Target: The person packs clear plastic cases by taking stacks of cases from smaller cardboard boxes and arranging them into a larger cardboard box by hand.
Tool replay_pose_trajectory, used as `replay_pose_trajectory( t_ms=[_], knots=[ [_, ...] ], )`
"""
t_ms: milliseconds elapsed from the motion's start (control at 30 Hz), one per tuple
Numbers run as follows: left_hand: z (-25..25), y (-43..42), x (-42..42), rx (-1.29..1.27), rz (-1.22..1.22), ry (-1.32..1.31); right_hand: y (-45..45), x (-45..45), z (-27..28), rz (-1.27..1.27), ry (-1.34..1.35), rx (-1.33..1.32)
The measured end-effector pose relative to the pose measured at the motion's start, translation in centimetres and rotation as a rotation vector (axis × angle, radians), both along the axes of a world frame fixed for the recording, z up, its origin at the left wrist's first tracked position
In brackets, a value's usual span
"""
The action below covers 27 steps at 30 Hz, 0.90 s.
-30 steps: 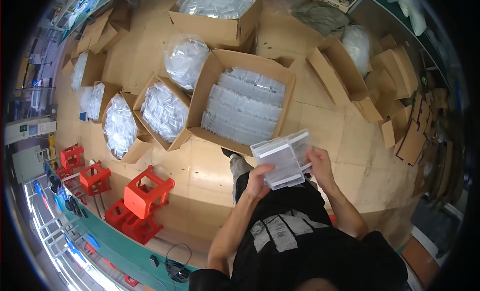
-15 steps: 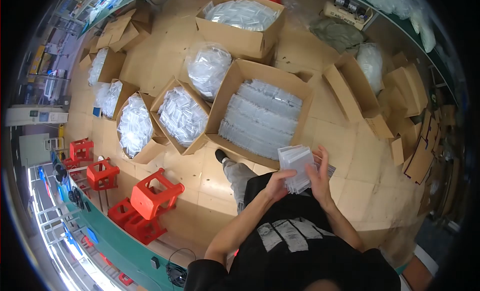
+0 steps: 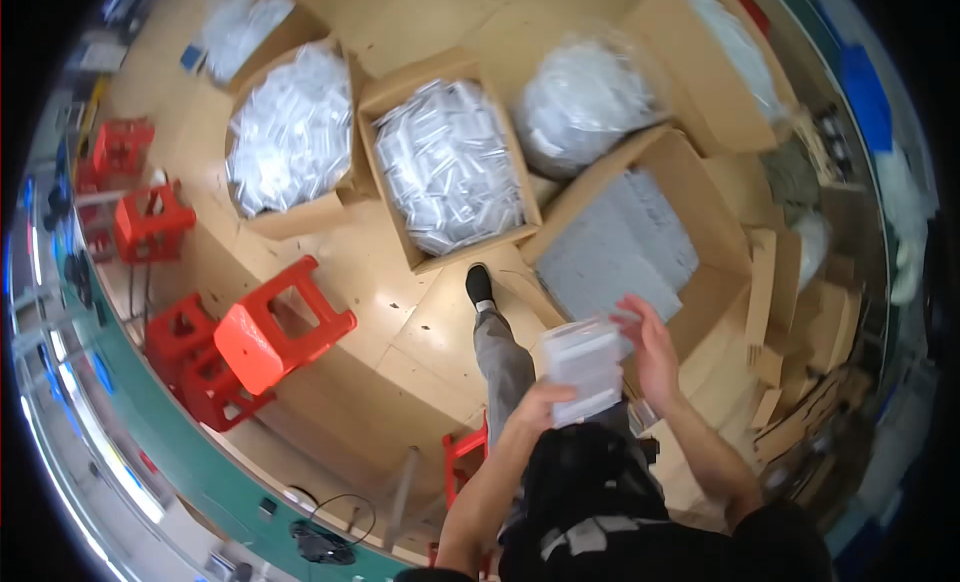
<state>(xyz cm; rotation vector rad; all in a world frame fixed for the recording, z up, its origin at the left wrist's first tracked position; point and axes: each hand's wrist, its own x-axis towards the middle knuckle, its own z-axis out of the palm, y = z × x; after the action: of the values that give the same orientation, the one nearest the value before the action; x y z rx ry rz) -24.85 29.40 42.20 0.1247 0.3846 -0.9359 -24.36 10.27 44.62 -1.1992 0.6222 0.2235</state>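
Note:
My left hand (image 3: 540,404) is closed on the lower left edge of a stack of clear, flat plastic cases (image 3: 583,367), its thumb lying over the top. My right hand (image 3: 652,357) is at the stack's upper right side with fingers stretched out and apart; blur hides whether the fingertips touch the cases. Just beyond both hands stands a large open cardboard box (image 3: 700,197). Flat greyish cases (image 3: 620,247) lie packed in rows inside it.
Left of the large box, another carton (image 3: 530,217) holds loose clear plastic pieces (image 3: 445,167), beside a similar filled carton (image 3: 345,197). A full plastic bag (image 3: 585,102) stands behind. Red stools (image 3: 285,322) line the green table (image 3: 215,462). Flattened cardboard (image 3: 800,412) lies right.
My view has swung, so the cartons appear farther right and nearer. The right hand has loosened from the stack and its fingers have spread; the left hand still holds the cases.

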Motion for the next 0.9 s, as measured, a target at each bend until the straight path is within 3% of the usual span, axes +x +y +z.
replay_pose_trajectory(
  t_ms=[67,133,167,233,300,333,400,433,567,633,700,767,833,900],
  knots=[
    [-3.9,5.2,2.5,0.194,0.213,0.017,2.0,8.0,-9.4,0.315,-0.049,-0.229],
    [-9.7,9.8,2.2,0.324,0.303,0.066,6.0,17.2,-17.4,0.790,-0.322,-0.813],
    [-12.5,11.6,2.3,0.356,0.336,0.094,7.4,20.4,-23.5,1.026,-0.288,-0.965],
    [-16.8,13.8,2.6,0.377,0.378,0.127,8.9,24.3,-37.0,1.268,-0.473,-1.169],
    [-20.4,15.1,2.0,0.416,0.439,0.132,10.1,25.4,-45.8,1.417,-0.619,-1.442],
    [-22.1,15.5,1.9,0.425,0.431,0.145,11.4,25.4,-48.2,1.421,-0.607,-1.425],
    [-24.0,15.9,0.8,0.397,0.454,0.189,13.7,23.7,-51.8,1.406,-0.289,-1.473],
    [-24.7,15.7,0.6,0.402,0.466,0.226,14.0,22.8,-52.5,1.217,-0.406,-1.523],
    [-25.4,13.5,1.3,0.399,0.466,0.227,11.9,23.0,-51.1,1.314,-0.417,-1.543],
    [-24.2,12.6,1.9,0.466,0.441,0.218,10.1,23.9,-45.3,1.078,-0.312,-1.173],
    [-23.9,12.1,2.5,0.470,0.405,0.157,7.1,25.4,-38.1,0.994,-0.375,-0.939],
    [-22.3,10.6,4.4,0.464,0.338,0.034,2.7,25.8,-28.8,1.078,0.009,-0.313],
    [-21.2,8.0,4.8,0.420,0.295,0.023,-1.0,22.4,-20.7,1.103,0.024,0.022],
    [-20.7,4.4,4.0,0.369,0.238,0.022,-3.3,18.1,-14.9,1.221,0.007,0.022]
  ],
)
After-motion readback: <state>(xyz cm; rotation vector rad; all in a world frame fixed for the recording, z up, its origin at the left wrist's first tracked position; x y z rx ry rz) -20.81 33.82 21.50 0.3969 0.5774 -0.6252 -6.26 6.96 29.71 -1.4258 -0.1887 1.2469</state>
